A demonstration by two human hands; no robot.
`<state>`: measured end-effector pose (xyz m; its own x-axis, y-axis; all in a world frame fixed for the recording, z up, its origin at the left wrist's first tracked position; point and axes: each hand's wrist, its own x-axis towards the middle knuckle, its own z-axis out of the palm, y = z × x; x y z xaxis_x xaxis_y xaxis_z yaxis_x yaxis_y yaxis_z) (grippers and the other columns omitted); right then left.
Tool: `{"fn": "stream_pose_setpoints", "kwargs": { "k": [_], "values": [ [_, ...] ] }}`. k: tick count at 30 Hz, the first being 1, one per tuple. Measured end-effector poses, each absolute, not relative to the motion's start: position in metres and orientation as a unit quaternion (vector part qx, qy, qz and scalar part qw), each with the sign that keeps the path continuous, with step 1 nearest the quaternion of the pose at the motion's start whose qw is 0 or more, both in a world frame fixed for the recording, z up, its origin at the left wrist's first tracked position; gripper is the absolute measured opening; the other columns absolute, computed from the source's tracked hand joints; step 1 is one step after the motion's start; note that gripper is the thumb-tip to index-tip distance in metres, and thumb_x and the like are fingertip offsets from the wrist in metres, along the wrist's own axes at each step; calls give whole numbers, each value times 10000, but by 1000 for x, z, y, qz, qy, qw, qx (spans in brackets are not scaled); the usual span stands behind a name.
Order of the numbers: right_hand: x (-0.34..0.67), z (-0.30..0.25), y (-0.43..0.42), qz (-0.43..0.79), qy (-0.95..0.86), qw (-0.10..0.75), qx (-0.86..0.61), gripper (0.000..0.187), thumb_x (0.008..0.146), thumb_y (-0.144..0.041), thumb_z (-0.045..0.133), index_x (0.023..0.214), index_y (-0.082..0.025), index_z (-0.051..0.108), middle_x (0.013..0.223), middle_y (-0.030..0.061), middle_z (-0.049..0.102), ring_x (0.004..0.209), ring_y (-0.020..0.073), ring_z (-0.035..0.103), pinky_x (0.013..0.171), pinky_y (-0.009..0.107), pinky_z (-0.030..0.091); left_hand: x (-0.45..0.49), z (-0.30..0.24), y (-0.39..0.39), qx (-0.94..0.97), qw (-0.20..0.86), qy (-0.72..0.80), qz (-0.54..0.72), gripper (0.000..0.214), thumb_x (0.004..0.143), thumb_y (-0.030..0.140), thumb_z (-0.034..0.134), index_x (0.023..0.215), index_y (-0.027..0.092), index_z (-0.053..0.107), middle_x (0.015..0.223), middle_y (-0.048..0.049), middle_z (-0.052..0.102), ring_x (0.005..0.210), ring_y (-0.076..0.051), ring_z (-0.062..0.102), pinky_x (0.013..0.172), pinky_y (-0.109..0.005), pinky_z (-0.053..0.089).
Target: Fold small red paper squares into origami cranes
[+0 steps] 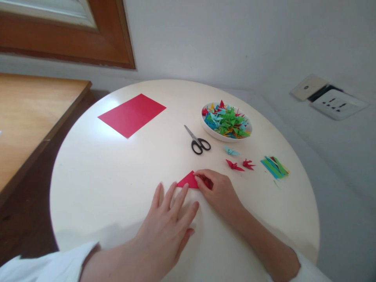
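A small red paper folded into a triangle point(188, 181) lies on the round white table point(117, 176) in front of me. My right hand point(219, 192) pinches and presses its right edge with curled fingers. My left hand point(169, 221) lies flat on the table, fingers spread, fingertips touching the triangle's lower left edge. A full red paper sheet point(132, 114) lies farther back on the left.
Black-handled scissors point(197, 141) lie mid-table. A white bowl point(226, 122) holds several coloured paper cranes. Two red cranes point(241, 165) and a light blue one point(231, 150) sit beside it, with green and blue paper strips point(275, 167) at the right. A wooden desk point(29, 117) stands left.
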<state>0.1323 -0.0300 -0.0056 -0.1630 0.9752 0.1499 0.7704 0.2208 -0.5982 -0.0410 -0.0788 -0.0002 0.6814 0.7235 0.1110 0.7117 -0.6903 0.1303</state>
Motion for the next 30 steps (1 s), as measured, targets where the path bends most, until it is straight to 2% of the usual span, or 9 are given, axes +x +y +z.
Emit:
{"fn": "stream_pose_setpoints", "kwargs": {
  "k": [6,10,12,18,30],
  "values": [
    [132,-5,-30,192,-738,263,-591,163,767,-121,490,829,-174,631,839,45,705,751,163,647,709,277,493,-40,-1,-79,912,33,400,85,374,884,394,373,1217,271,491,1268,-84,523,1181,-336,423,956,-596,258],
    [133,-7,-30,195,-735,261,-594,156,764,-132,502,842,-172,631,839,46,704,753,164,647,698,276,495,-39,-4,-82,907,9,406,112,372,874,424,390,1195,277,508,1267,-74,528,1207,-330,395,1000,-621,117],
    [133,-8,-30,191,-736,261,-594,156,762,-132,503,843,-173,630,836,46,703,748,163,646,699,279,495,-40,-6,-82,907,-7,402,127,363,880,407,386,1190,267,513,1263,-77,532,1222,-311,383,1021,-594,64],
    [132,-7,-29,185,-739,264,-592,150,755,-125,504,831,-175,624,819,44,697,730,157,640,683,269,494,-41,-6,-81,921,-11,372,115,363,904,342,341,1203,214,504,1254,-112,533,1187,-258,433,1026,-469,184],
    [133,-7,-31,189,-739,257,-594,158,756,-116,504,836,-178,625,818,39,696,714,150,636,666,261,490,-38,-11,-82,911,-10,389,136,345,878,381,408,1174,244,519,1249,-89,545,1141,-253,463,1029,-481,128]
  ]
}}
